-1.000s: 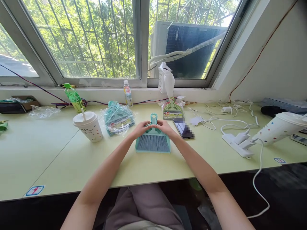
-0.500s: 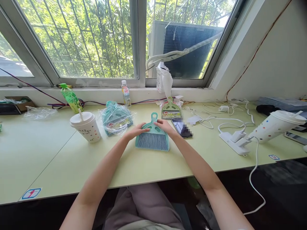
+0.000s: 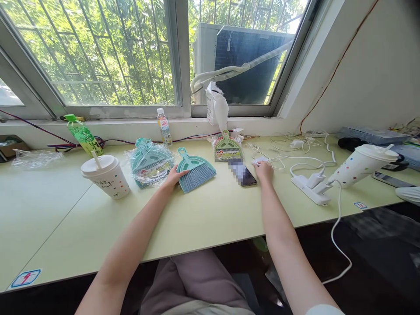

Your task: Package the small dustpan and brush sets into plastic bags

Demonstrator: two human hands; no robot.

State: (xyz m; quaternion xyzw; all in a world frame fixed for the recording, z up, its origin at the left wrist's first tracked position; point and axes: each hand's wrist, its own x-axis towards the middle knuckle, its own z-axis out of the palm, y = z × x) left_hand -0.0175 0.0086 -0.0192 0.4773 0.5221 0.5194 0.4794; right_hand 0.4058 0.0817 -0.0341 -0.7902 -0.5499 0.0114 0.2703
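Observation:
My left hand (image 3: 173, 176) grips the left edge of a mint-green dustpan (image 3: 185, 164), thumb on top. A grey-bristled hand brush (image 3: 198, 176) is nested in it, and the set lies tilted on the table, handle toward the upper left. To its left are more mint-green dustpan sets (image 3: 151, 162) in clear plastic wrap. My right hand (image 3: 264, 171) is closed at a small flat white piece (image 3: 257, 161), right of a phone (image 3: 243, 173) with a partly blurred screen. What the white piece is, I cannot tell; the fingers partly hide it.
A lidded white cup (image 3: 106, 178) with a straw stands left; another dotted cup (image 3: 362, 166) leans at right, behind a white power strip (image 3: 310, 190). A wrapped green dustpan set (image 3: 227, 148), a clear bottle (image 3: 164, 127) and a green bottle (image 3: 84, 136) are near the window wall.
My right hand has left the dustpan and moved right to the white piece. My left hand has shifted the dustpan left and turned it. The view has swung slightly right.

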